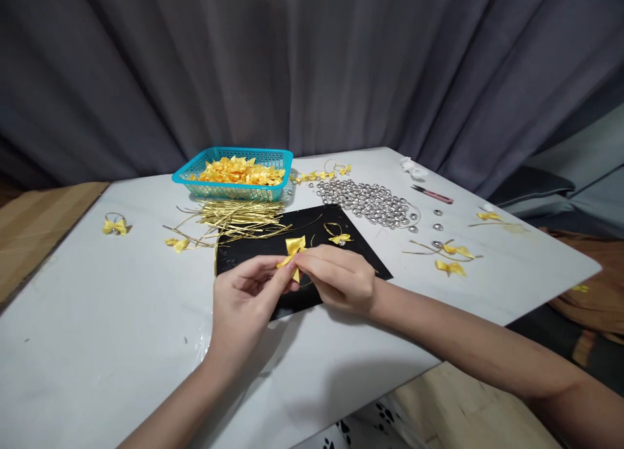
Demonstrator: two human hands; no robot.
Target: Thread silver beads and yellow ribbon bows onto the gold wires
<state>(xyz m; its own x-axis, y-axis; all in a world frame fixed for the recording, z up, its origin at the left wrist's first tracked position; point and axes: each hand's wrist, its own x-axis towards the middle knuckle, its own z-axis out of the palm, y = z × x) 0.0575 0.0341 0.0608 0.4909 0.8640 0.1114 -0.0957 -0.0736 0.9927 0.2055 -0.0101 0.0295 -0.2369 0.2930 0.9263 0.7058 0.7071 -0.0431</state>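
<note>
Hanging over blk mat (253, 246), ylw bow (295, 244) was pinched by fingertips of L hand (248, 290) & R hand (341, 273); teal basket (234, 193) was set far L.

The bow (295, 244) I'm holding: bright yellow, satin sheen. Sheet (361, 251) beneath: plain black. Tabletop (146, 319): white, greyed by my shadow. Basket (182, 176) ahead of me: turquoise, openwork pattern; bow pile (238, 171) inside it yellow, going orange in the shaded parts. Wire strands (244, 218): metallic gold. Beads (363, 199): shiny silver with dark glints. Snips (431, 193): pink handle, dark tip. Crumpled scrap (413, 169): white. Loose bow (114, 226) off to my left: same yellow as mine. Curtain (292, 65): purplish grey, darker stripes along the folds. Cloth (361, 435) below me: white, black paw prints
</note>
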